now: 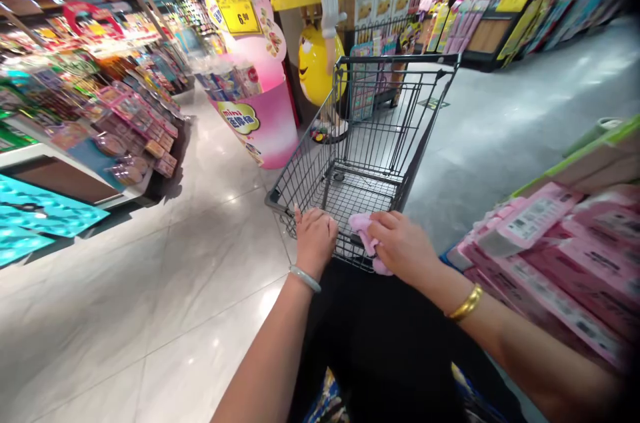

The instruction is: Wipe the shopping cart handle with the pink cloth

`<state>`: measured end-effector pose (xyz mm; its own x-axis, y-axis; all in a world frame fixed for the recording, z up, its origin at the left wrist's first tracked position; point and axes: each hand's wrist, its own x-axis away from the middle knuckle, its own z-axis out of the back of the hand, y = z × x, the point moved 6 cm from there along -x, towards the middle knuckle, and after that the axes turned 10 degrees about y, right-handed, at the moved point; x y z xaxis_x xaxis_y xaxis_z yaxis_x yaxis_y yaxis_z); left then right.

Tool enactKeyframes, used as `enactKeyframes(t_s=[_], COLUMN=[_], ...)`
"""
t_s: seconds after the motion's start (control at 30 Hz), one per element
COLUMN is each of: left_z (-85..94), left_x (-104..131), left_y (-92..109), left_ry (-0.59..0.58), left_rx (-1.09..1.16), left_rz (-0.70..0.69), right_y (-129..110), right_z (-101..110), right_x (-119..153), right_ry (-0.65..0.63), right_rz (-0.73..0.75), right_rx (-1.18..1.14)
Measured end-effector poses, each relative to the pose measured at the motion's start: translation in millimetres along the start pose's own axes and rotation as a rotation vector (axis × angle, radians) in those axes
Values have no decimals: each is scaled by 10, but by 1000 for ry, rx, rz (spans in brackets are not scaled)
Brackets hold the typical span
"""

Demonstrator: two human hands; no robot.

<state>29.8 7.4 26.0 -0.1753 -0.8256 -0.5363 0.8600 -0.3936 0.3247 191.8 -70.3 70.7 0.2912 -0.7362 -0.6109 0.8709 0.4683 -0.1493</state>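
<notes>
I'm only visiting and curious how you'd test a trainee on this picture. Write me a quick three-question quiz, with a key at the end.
1. Which hand holds the pink cloth?
2. True or false: the pale bangle is on the left wrist.
3. Where on the shopping cart is the left hand?
A) at the far end
B) at the near end, closest to the person
C) underneath

Key:
1. The right hand.
2. True.
3. B.
</notes>
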Motion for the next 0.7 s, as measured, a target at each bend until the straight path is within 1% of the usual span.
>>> enactKeyframes(t_s=[0.07,0.13,0.17,0.2,0.23,0.3,0.33,0.37,0.4,0.5,0.57,0.63,0.7], left_z=[12,21,25,35,52,105,139,174,202,233,225,214,192], left_x=[-24,-40,-49,-60,-74,-105,-114,-114,-97,52,198,321,393], left_y=[-74,-146,-182,-215,-242,-263,-242,-192,-113,261,512,667,720], left_ry=[-9,-31,-50,-68,-82,-98,-101,-103,-111,-140,-123,-66,-29], left_rx=[11,27,35,41,45,37,28,27,44,194,244,154,23], left_rz=[27,44,56,69,86,135,160,179,197,211,186,137,62], right_y=[-112,-172,-146,-72,47,319,410,445,426,264,254,341,393], right_z=[65,61,39,10,-22,-82,-117,-159,-206,-355,-427,-464,-500], right_x=[149,269,308,330,339,362,385,408,428,473,478,459,442], right_ry=[201,346,395,432,465,529,549,551,540,477,475,535,606], right_rz=[62,156,180,162,93,-130,-224,-276,-280,-188,-179,-254,-354], right_rx=[-85,-163,-186,-198,-204,-211,-220,-237,-263,-362,-386,-364,-349])
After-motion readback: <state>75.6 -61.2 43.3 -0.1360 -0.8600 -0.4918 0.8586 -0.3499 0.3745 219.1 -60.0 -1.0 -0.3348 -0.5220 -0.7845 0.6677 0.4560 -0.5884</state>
